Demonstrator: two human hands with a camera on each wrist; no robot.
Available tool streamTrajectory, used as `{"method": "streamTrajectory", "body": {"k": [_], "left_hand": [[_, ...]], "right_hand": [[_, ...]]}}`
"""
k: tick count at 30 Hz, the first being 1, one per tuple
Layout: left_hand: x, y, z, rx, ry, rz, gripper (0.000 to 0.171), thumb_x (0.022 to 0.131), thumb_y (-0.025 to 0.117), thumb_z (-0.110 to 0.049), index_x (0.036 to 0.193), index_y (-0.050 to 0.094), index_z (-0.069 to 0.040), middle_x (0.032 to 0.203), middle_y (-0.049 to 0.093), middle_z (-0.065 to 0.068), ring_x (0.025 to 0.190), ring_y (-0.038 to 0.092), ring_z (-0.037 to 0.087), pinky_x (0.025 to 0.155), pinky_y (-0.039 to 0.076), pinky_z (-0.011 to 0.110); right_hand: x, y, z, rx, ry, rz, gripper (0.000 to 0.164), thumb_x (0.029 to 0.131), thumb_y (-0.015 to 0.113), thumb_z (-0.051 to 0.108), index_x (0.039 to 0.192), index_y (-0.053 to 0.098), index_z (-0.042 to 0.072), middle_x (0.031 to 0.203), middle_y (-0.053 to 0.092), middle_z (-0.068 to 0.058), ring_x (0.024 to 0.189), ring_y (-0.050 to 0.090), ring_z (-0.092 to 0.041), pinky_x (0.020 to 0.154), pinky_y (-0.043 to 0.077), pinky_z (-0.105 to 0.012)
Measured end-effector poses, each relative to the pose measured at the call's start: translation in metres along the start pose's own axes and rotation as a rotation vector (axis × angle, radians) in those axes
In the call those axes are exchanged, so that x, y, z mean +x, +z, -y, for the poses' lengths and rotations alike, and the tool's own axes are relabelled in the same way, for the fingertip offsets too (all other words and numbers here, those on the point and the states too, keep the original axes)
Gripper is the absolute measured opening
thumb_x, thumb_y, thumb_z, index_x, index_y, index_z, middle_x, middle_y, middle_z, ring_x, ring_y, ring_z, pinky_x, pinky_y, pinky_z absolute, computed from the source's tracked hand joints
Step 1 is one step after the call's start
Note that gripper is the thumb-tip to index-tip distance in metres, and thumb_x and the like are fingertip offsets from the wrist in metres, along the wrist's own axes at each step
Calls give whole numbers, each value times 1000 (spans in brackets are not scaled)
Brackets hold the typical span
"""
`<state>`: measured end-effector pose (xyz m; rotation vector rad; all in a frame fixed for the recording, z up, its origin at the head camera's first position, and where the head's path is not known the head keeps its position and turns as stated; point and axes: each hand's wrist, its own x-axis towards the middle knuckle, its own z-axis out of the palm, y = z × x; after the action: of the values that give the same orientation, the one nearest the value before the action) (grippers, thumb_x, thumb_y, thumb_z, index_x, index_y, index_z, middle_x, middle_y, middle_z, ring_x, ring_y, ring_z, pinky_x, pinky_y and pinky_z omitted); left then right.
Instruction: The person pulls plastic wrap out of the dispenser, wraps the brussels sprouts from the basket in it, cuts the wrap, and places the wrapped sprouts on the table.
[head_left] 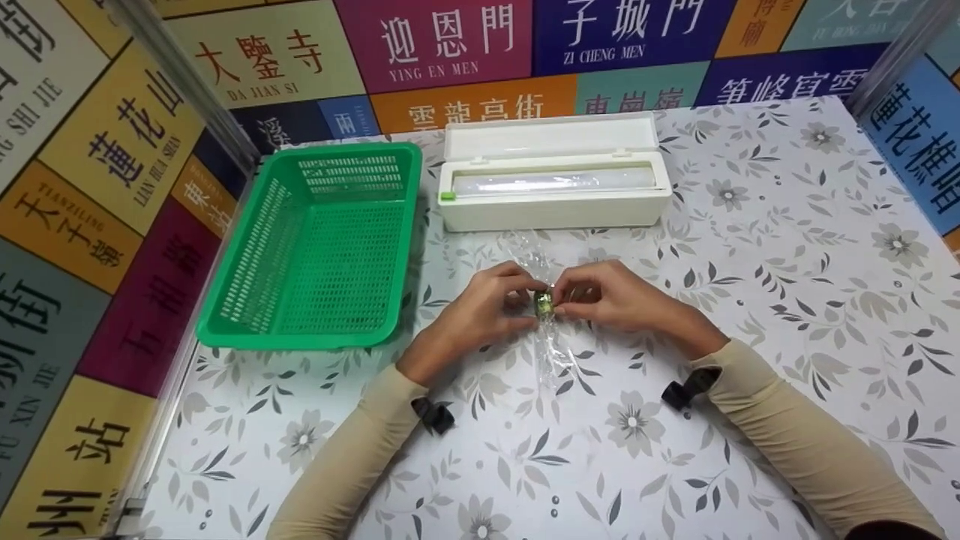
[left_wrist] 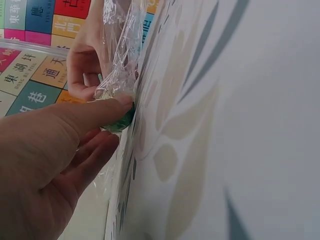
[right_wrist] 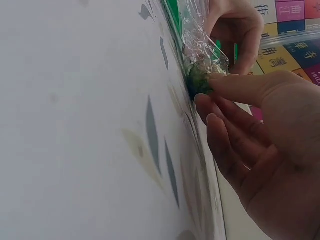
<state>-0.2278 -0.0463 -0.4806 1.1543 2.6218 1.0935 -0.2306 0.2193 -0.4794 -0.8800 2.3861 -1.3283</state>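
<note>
A small rounded green piece (head_left: 544, 302) wrapped in clear cling film lies between the hands near the middle of the table. From the left, my left hand (head_left: 495, 304) pinches it, the thumb over its top in the left wrist view. My right hand (head_left: 619, 300) pinches its right side, thumb and forefinger meeting at the bunched film in the right wrist view. Loose cling film (head_left: 559, 356) trails from the piece toward me, and more stretches away toward the box. Wrinkled film partly hides the green piece (right_wrist: 199, 82).
Behind the hands stands a white film box (head_left: 555, 214) with its lid raised and a film roll (head_left: 555, 182) inside. A green plastic basket (head_left: 409, 247) sits at the left. Flowered cloth (head_left: 750, 300) covers the table, and printed panels (head_left: 450, 37) rise behind.
</note>
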Motion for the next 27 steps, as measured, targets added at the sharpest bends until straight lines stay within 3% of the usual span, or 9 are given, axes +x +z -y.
{"method": "streamTrajectory", "body": {"k": [6, 12, 20, 27], "left_hand": [[1, -1, -1, 15, 17, 11, 53, 87, 87, -4, 138, 72, -6, 124, 68, 11, 104, 74, 20, 91, 62, 22], [1, 2, 0, 31, 7, -7, 50, 94, 86, -19, 140, 71, -5, 125, 68, 11, 103, 76, 18, 91, 61, 19], [0, 3, 0, 66, 43, -36, 40, 101, 79, -20, 137, 74, -5, 124, 70, 10, 109, 75, 19, 93, 62, 25], [1, 6, -4, -20, 42, -57, 31, 97, 83, -13, 126, 78, -5, 117, 70, 12, 98, 79, 19, 86, 63, 22]], "right_hand": [[1, 0, 2, -76, 11, 32, 25, 92, 85, 6, 110, 74, 18, 106, 77, 0, 92, 74, -17, 84, 64, -29], [0, 2, 3, -89, 14, 47, 39, 86, 91, 9, 116, 67, 15, 107, 73, -5, 89, 72, -18, 78, 65, -30], [0, -1, 0, -128, -98, -44, 20, 90, 88, 13, 107, 79, 18, 104, 77, 4, 90, 71, -16, 80, 64, -31], [-1, 2, -2, -99, -112, -72, 13, 93, 88, 24, 102, 81, 17, 102, 76, 2, 89, 71, -12, 81, 64, -27]]}}
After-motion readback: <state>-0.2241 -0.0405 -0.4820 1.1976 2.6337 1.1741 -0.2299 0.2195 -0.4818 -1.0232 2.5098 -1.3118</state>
